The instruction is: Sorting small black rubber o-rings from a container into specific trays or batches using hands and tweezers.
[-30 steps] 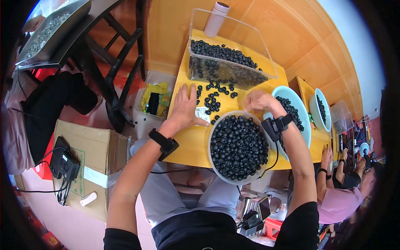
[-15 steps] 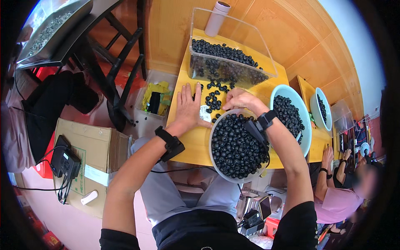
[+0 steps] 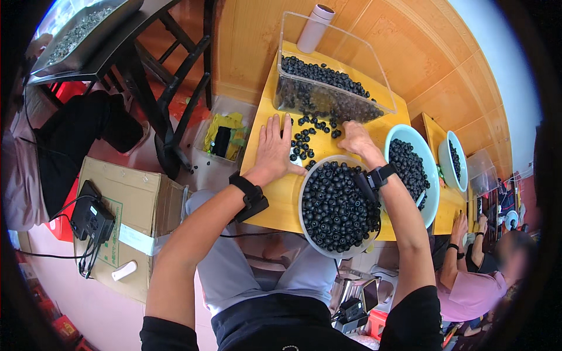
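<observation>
Small black round pieces point(image 3: 302, 143), several showing a hole, lie loose on the yellow table point(image 3: 264, 205). Flat on the tabletop to their left, my left hand point(image 3: 273, 151) has its fingers stretched out. On their right side is my right hand point(image 3: 357, 139), its fingers bent and close together; whatever they may hold is hidden. My right wrist passes over a round clear tub point(image 3: 302, 217) heaped with the same black pieces, at the table's near edge. Behind both hands stands a clear rectangular bin point(image 3: 328, 82), tipped, with more black pieces spilling from its near side.
Right of the tub are a light blue basin point(image 3: 432, 205) of black pieces and a smaller one point(image 3: 461, 172). A pale bottle point(image 3: 315, 29) stands at the wall. A cardboard box point(image 3: 132, 216) with a black device is at left. Another person point(image 3: 477, 286) works at far right.
My right hand has moved right, away from my left hand, along the far side of the tub. My left hand stays flat on the table. The whole view has shifted slightly.
</observation>
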`<act>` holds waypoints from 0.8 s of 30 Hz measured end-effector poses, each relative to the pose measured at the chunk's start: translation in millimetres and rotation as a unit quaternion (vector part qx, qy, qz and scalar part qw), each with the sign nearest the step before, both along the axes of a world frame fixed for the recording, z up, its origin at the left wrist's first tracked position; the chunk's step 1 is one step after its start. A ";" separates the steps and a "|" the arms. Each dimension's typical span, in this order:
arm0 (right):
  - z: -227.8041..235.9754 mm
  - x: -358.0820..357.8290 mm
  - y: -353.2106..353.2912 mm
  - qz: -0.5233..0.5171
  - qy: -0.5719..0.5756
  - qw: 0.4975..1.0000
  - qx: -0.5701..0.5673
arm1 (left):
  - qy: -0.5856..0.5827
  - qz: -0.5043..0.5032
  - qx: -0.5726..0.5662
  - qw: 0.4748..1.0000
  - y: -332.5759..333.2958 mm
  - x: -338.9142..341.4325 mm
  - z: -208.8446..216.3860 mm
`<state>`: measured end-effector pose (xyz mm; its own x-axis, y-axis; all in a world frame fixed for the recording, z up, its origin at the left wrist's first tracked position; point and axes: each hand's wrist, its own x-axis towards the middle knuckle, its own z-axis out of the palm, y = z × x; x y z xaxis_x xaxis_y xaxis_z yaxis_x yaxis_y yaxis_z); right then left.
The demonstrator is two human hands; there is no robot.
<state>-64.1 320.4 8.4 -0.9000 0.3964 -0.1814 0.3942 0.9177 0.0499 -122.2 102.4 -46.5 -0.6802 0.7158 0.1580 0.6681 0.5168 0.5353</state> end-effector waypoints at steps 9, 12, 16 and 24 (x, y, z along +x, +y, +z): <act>-4.9 -10.2 -20.9 0.053 0.051 0.993 -0.088 | 0.012 0.007 0.014 1.000 7.8 -3.9 -2.7; -1.4 -14.0 -30.1 0.122 0.057 0.981 -0.139 | 0.011 -0.002 0.015 1.000 8.7 -4.9 -1.4; 5.8 -21.2 -44.7 0.145 0.005 0.967 -0.207 | 0.004 -0.009 0.014 1.000 3.6 -8.5 -3.2; 19.7 -8.2 -15.2 0.087 -0.047 0.959 -0.266 | -0.022 -0.004 0.002 1.000 -31.5 -10.8 33.5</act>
<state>-72.4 305.2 28.2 -0.9140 0.0710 -0.3994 0.2494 0.8749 -0.4152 -133.0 70.9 -13.0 -0.6802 0.7211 0.1318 0.6487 0.5083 0.5665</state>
